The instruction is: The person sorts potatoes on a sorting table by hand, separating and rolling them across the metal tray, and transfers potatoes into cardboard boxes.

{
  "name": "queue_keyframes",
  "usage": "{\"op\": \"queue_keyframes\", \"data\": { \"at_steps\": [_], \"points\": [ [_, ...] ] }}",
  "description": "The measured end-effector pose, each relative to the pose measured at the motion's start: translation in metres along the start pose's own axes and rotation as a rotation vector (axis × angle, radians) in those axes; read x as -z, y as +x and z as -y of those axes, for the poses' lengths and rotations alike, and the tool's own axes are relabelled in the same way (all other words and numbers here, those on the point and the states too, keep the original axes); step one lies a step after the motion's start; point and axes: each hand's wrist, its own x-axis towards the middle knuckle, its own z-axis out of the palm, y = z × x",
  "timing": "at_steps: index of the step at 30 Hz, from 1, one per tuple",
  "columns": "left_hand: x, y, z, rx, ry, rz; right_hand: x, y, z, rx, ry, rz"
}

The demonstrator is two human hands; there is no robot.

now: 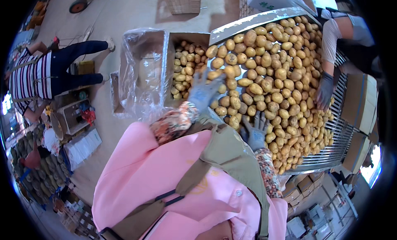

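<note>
Many potatoes (280,73) cover a metal sorting table (263,21). My left hand (203,89), in a grey-blue glove, is spread at the table's left end, its fingertips among the potatoes beside a cardboard box (189,37) that is partly filled with smaller-looking potatoes (186,66). At the near edge of the table, my right hand (256,131), gloved alike, lies with fingers apart against potatoes. Neither hand is closed round a potato as far as I can see; the palms are hidden.
A plastic-lined box (149,63) stands left of the potato box. Across the table, a co-worker's gloved hand (325,88) touches potatoes near metal roller bars (338,144). Cardboard boxes (355,100) line the far right. Another person (59,69) stands at left, beyond the floor.
</note>
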Motion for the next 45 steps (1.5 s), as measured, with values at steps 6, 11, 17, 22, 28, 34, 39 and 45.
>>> {"op": "queue_keyframes", "data": {
  "at_steps": [6,11,17,22,28,34,39,45],
  "points": [
    [0.018,0.005,0.022,0.171,0.090,-0.112,-0.009,0.044,0.038,-0.212,0.180,0.092],
    [0.022,0.133,-0.037,-0.107,-0.140,-0.251,-0.009,0.089,0.077,0.194,0.522,-0.041],
    [-0.033,0.141,-0.082,-0.034,-0.211,-0.011,0.060,0.109,0.050,0.164,0.368,0.054],
    [-0.008,0.056,-0.054,-0.052,-0.137,0.147,0.036,0.034,-0.035,0.208,0.187,0.047],
    [-0.015,-0.037,0.021,0.111,-0.100,0.084,0.023,0.018,-0.040,0.278,0.062,0.147],
    [0.017,0.034,0.009,-0.012,-0.083,-0.161,-0.019,0.081,0.041,0.093,-0.026,0.348],
    [0.044,0.172,-0.048,-0.159,-0.276,-0.382,0.020,0.112,0.056,0.406,0.465,-0.084],
    [0.021,0.196,-0.113,0.092,-0.005,0.168,0.081,0.120,-0.069,0.031,0.408,-0.397]
  ]
}}
